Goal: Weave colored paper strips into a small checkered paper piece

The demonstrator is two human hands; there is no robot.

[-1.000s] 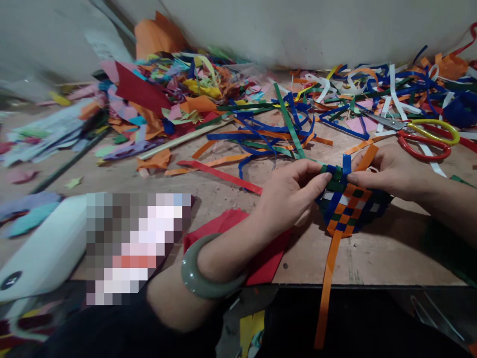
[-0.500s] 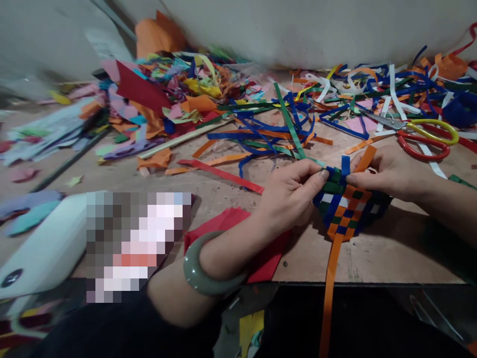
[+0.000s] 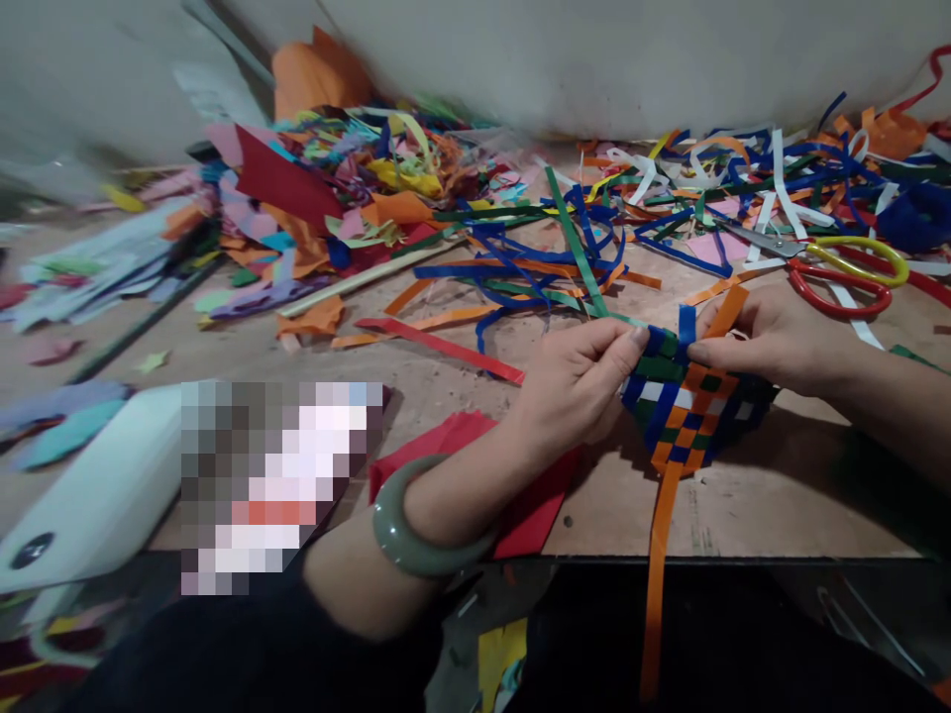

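Between my two hands is a woven piece (image 3: 687, 426) of blue, orange, green and white strips, checkered and narrowing toward the bottom. My left hand (image 3: 576, 381) pinches its upper left edge between thumb and fingers. My right hand (image 3: 765, 342) grips the upper right edge, its thumb lying across the front beside a short blue strip end (image 3: 687, 323). A loose orange strip end (image 3: 728, 309) sticks up by the right fingers. From the lower tip a long orange strip (image 3: 658, 574) hangs past the table edge. Fingers behind the weave are hidden.
Scissors (image 3: 839, 265) with red and yellow handles lie behind my right hand. Tangled strips (image 3: 550, 262) and a scrap heap (image 3: 371, 178) fill the back. Red cloth-like material (image 3: 531, 505) lies under my left forearm. At left are a white object (image 3: 104, 495) and a pixelated area.
My left thumb and fingertips have shifted slightly left along the top edge, showing more of the blue corner. Both hands keep hold of the weave. The view has moved slightly.
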